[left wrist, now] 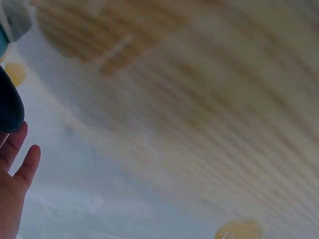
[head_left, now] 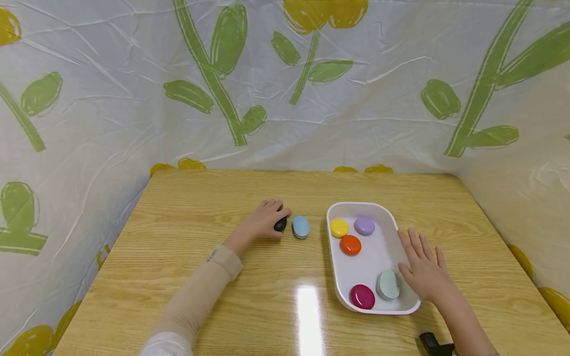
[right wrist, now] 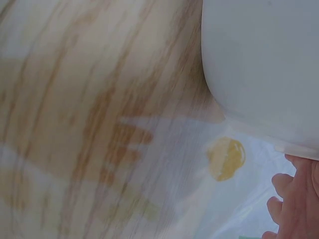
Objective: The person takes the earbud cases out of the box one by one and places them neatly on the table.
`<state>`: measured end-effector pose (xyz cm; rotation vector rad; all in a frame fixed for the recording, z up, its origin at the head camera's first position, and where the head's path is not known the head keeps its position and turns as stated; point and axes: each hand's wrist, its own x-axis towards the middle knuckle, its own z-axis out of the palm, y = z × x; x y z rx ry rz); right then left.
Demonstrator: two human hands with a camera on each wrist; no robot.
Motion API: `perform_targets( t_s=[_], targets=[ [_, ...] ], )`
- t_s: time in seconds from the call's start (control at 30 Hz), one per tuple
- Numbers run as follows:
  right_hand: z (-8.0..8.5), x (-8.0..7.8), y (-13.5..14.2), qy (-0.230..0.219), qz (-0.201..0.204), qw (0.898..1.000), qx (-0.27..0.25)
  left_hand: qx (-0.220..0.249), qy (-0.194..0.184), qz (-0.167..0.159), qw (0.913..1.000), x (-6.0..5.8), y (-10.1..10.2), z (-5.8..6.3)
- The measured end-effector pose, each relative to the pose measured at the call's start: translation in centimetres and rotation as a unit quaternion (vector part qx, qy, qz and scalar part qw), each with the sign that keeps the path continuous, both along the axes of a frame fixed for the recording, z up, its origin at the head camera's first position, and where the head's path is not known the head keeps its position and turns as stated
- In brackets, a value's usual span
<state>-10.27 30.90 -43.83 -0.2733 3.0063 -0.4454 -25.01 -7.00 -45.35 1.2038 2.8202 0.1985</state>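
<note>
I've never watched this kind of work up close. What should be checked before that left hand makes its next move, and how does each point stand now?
1. Black piece held: ok, the left-hand grip curls round the black piece.
2. Black piece off the table: cannot tell.
3. Free space beside it: not ok, the blue piece lies close on its right.
4. Right-hand grip at the white tray: ok, fingers spread at its right rim; how firmly they press, cannot tell.
5. Room in the tray: ok, bare floor shows between the orange piece and crimson piece.
</note>
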Motion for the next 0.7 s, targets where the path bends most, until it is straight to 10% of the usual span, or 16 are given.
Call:
perform_targets(
  t_s=[0.7],
  targets=[
    [-0.30, 0.04, 0.21, 0.008, 0.001, 1.000, -0.005, 0.006, -0.047, 0.006, 0.9989, 0.93, -0.67, -0.71]
  ],
)
